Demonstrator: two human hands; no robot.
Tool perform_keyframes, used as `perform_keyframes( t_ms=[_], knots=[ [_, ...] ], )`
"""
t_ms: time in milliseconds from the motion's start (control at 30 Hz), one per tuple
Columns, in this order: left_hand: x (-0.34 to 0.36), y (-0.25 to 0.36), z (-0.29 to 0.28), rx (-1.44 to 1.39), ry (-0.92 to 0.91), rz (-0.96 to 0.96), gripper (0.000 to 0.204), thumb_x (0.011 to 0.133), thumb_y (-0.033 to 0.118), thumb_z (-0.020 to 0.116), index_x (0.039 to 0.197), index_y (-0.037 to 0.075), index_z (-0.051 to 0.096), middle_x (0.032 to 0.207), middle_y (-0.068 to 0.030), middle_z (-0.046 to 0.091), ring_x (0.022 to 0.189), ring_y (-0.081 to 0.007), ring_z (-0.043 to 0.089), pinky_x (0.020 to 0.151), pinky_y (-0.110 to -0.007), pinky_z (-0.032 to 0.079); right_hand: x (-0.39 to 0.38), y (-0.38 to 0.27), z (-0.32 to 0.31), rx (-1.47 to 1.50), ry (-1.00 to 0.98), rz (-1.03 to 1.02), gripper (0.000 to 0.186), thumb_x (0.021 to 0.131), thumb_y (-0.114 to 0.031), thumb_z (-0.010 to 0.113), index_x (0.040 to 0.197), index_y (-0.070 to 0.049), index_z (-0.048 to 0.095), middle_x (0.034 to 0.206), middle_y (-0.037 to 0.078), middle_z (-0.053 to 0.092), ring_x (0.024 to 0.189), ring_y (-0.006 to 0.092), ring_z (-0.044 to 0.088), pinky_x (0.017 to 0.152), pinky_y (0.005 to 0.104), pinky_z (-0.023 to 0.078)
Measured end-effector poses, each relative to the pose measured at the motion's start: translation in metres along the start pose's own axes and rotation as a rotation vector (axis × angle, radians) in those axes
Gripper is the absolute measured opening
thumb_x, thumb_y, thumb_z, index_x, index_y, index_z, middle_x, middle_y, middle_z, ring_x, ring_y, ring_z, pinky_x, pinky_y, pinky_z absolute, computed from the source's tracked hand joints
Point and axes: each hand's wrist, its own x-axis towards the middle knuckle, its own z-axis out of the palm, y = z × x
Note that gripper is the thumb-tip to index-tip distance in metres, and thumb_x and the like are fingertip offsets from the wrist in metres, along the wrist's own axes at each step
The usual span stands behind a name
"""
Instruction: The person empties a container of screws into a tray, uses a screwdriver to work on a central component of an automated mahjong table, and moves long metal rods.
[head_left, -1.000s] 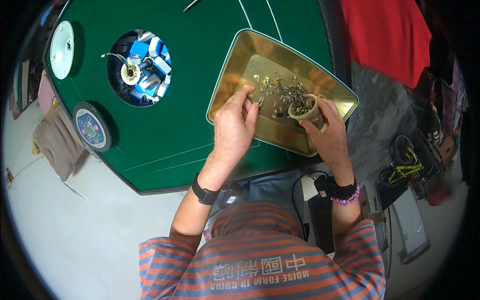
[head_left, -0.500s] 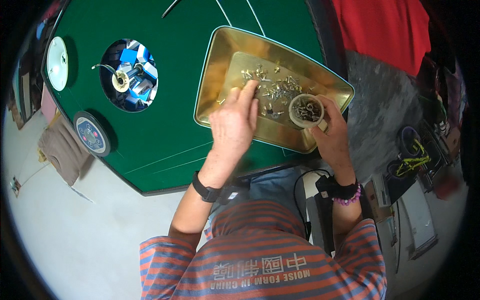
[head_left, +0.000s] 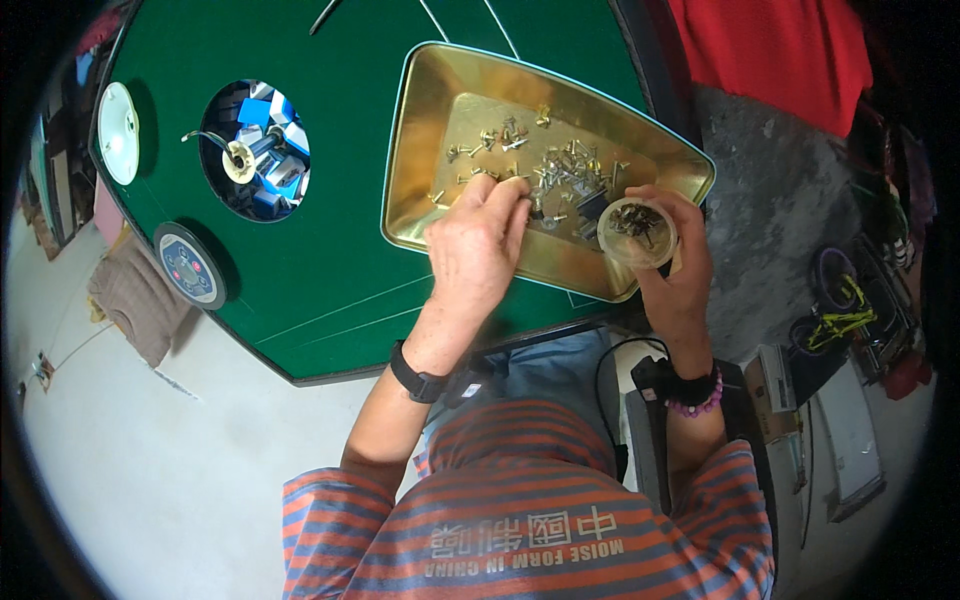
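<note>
Screws (head_left: 575, 165) lie loose in gold tin (head_left: 425, 120); left hand (head_left: 472, 240) bunches its fingers among them (pinch hidden, can't tell if holding any); right hand (head_left: 692, 268) curls round part-filled cup (head_left: 624, 249), which could spill if over-tilted.

I see soft glare on my golden tin (head_left: 422, 140). My view is bright, but bends toward black edges.

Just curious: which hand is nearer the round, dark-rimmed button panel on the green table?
Left. The left hand is right of the panel; the right hand, holding the translucent round cup, is farther right.
</note>
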Motion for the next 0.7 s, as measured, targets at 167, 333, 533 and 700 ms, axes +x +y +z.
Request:
perform_keyframes(
  t_ms=[167, 333, 533, 700],
  knots=[
    [-0.002, -0.007, -0.004, 0.025, -0.006, -0.047, 0.012, 0.081, 0.008, 0.074, 0.089, 0.008, 0.065, 0.079, -0.0089, 0.059, 0.067, -0.0266, 0.062, 0.058, -0.036, 0.049, -0.002, -0.003, -0.003, 0.035, 0.086, -0.028, 0.052, 0.075, 0.012, 0.062, 0.123, -0.005, 0.049, 0.124, 0.011, 0.056, 0.120, 0.0251, 0.054, 0.102, 0.0363, 0.044],
    [0.002, 0.013, 0.003, -0.010, -0.032, 0.061, 0.015, 0.080, 0.008, 0.073, 0.093, 0.009, 0.066, 0.083, -0.0085, 0.059, 0.066, -0.0284, 0.061, 0.058, -0.036, 0.049, -0.002, -0.002, -0.010, -0.214, 0.097, -0.117, 0.057, 0.075, 0.011, 0.062, 0.127, -0.008, 0.049, 0.125, 0.011, 0.056, 0.118, 0.0292, 0.053, 0.101, 0.0393, 0.043],
    [-0.004, 0.006, 0.004, 0.030, -0.043, 0.007, 0.013, 0.080, 0.011, 0.075, 0.092, 0.010, 0.068, 0.078, -0.0070, 0.058, 0.063, -0.0263, 0.061, 0.057, -0.035, 0.049, 0.002, 0.007, -0.016, -0.324, 0.135, -0.184, 0.049, 0.083, 0.004, 0.066, 0.129, -0.005, 0.050, 0.126, 0.013, 0.055, 0.118, 0.0257, 0.054, 0.102, 0.0374, 0.043],
    [0.015, 0.029, 0.013, 0.009, -0.034, 0.139, 0.030, 0.081, 0.008, 0.073, 0.110, 0.014, 0.068, 0.082, -0.0079, 0.057, 0.067, -0.0270, 0.060, 0.057, -0.036, 0.048, 0.015, 0.005, -0.010, -0.320, 0.191, -0.191, 0.052, 0.080, 0.007, 0.066, 0.128, -0.006, 0.050, 0.127, 0.012, 0.057, 0.120, 0.0262, 0.054, 0.103, 0.0375, 0.043]
  ],
)
